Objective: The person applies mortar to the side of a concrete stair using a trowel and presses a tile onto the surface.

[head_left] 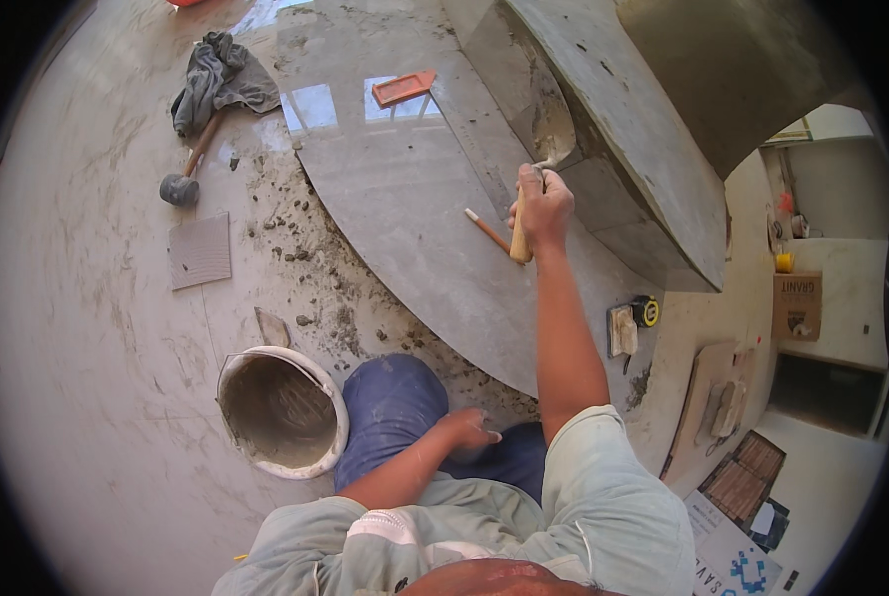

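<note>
Head view: hands and tool?

"Right hand (pixel 544 207) clamped on a wooden-handled, metal-bladed trowel (pixel 554 131), near the left edge of the raised grey stone step (pixel 628 114). Left hand (pixel 468 429) over blue-trousered lap (pixel 395 399); grip unclear."

"Hazard?"

"Blade could chip that edge, should the handle slip."

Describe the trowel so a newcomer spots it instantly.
Find the big curved grey slab mid-picture. Over it, near the raised step, the right hand grips the trowel, pale wooden handle and metal blade. Unlike the brown stick lying to its left, it is in hand and bladed.
</note>
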### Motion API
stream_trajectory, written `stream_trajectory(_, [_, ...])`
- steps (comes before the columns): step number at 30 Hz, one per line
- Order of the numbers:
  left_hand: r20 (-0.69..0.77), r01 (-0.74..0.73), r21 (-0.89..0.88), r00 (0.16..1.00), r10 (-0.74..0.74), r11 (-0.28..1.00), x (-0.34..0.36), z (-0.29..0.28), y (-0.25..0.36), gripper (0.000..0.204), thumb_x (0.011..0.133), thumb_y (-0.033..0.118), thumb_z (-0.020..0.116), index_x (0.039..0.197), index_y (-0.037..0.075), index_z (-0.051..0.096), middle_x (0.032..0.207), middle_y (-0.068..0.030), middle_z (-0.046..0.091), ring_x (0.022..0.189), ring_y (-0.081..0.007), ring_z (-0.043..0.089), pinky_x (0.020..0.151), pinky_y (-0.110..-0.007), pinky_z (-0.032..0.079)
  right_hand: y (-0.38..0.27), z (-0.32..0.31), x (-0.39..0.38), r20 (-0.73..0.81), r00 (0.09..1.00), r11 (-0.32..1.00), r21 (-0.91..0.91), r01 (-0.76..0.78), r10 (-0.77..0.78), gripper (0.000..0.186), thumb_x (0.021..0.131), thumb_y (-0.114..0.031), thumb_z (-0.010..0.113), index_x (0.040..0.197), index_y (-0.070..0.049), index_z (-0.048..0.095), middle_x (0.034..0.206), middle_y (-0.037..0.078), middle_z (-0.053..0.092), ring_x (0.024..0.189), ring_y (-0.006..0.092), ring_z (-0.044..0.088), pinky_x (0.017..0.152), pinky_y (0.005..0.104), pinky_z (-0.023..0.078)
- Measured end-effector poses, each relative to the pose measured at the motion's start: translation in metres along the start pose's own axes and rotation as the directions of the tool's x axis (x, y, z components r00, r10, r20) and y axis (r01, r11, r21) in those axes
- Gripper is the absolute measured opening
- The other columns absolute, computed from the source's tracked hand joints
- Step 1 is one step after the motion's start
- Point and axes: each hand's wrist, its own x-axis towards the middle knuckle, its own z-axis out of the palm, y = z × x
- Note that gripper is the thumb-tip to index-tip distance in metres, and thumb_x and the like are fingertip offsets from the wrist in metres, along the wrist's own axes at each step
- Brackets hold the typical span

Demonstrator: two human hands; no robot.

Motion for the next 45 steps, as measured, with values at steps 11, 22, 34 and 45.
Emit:
stream_trajectory(11, [0.048, 0.053, -0.004, 0.997, -0.053, 0.999, 0.001, 0.003, 0.000, 0.072, 0.085, 0.051, 0.072, 0.140, 0.007, 0.062, 0.139, -0.0214, 0.063, 0.131, -0.0380, 0.058, 0.110, -0.044, 0.045, -0.011, 0.057, 0.021, -0.064, 0.958, 0.938, -0.231, 0.259, -0.281, 0.039, 0.093, -0.034, 0.069, 0.082, 0.003, 0.062, 0.082, 0.028, 0.068, 0.082, 0.0480, 0.067, 0.072, 0.0522, 0.051])
stream_trajectory(22, [0.048, 0.067, 0.028, 0.997, -0.069, 0.997, 0.006, 0.007, -0.002, 0.072, 0.085, 0.051, 0.071, 0.140, 0.006, 0.062, 0.137, -0.0234, 0.064, 0.128, -0.0398, 0.059, 0.108, -0.045, 0.046, -0.007, 0.060, 0.040, -0.156, 0.945, 0.947, -0.193, 0.256, -0.287, 0.044, 0.094, -0.037, 0.068, 0.086, 0.005, 0.063, 0.088, 0.031, 0.068, 0.090, 0.0478, 0.068, 0.081, 0.0518, 0.053])
stream_trajectory(34, [0.024, 0.061, -0.001, 0.998, -0.061, 0.998, 0.006, 0.008, -0.001, 0.070, 0.086, 0.049, 0.071, 0.140, 0.005, 0.062, 0.138, -0.0226, 0.063, 0.130, -0.0383, 0.059, 0.110, -0.044, 0.045, 0.016, 0.013, -0.006, -0.068, 0.996, 0.998, 0.040, 0.058, -0.055, 0.038, 0.098, -0.034, 0.067, 0.079, -0.002, 0.058, 0.058, 0.008, 0.059, 0.044, 0.0158, 0.060, 0.040, 0.0330, 0.047])
stream_trajectory(45, [0.040, 0.059, 0.032, 0.997, -0.060, 0.998, 0.004, 0.006, 0.002, 0.071, 0.085, 0.051, 0.071, 0.138, 0.005, 0.063, 0.137, -0.0232, 0.064, 0.129, -0.0386, 0.059, 0.109, -0.044, 0.046, 0.002, 0.043, 0.014, -0.084, 0.967, 0.955, -0.201, 0.220, -0.240, 0.041, 0.095, -0.035, 0.067, 0.081, 0.004, 0.061, 0.080, 0.028, 0.068, 0.080, 0.0491, 0.067, 0.072, 0.0527, 0.051])
